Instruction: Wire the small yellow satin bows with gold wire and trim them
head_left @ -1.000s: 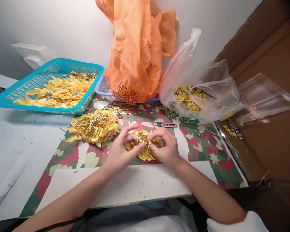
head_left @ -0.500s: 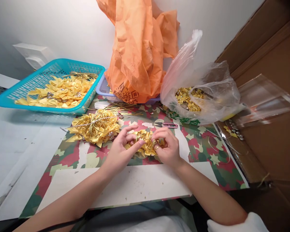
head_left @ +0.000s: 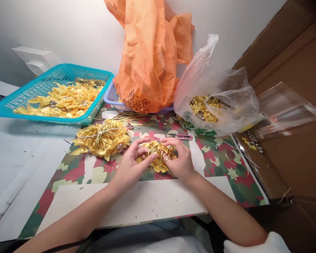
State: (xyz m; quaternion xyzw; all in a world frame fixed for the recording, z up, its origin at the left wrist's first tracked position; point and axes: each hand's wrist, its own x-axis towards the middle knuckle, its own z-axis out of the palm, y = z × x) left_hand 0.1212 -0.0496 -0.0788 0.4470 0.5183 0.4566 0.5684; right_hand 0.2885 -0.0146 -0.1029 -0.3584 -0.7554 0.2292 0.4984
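The table stands against a white wall (head_left: pixel 76 31), under a camouflage-pattern cover (head_left: pixel 231 172) with a white sheet (head_left: pixel 137 200) along its near edge. In front of you, just beyond this sheet, is the small golden bunch (head_left: pixel 159 167), held between your 2 hands. Your left hand (head_left: pixel 131 163) has a narrow grip, with the thumb over the golden stems; your right hand (head_left: pixel 183 161) holds the other side with bent fingers, but I cannot tell how firmly.

In my judgement, this bunch is only partly arranged: its stems are gathered in the middle, and I see no tie around them, though your fingers hide a part. To its left, near but apart, lies a larger bunch (head_left: pixel 102 140) with a pale strip across it, which seems further along. Behind your hands are the snips (head_left: pixel 184 137), which no hand touches, and some loose golden wires (head_left: pixel 137 118).

Farther back, the teal basket (head_left: pixel 55 120) holds many yellow pieces (head_left: pixel 63 98), so much material seems left. The clear bag (head_left: pixel 192 80) on the right contains more golden pieces.
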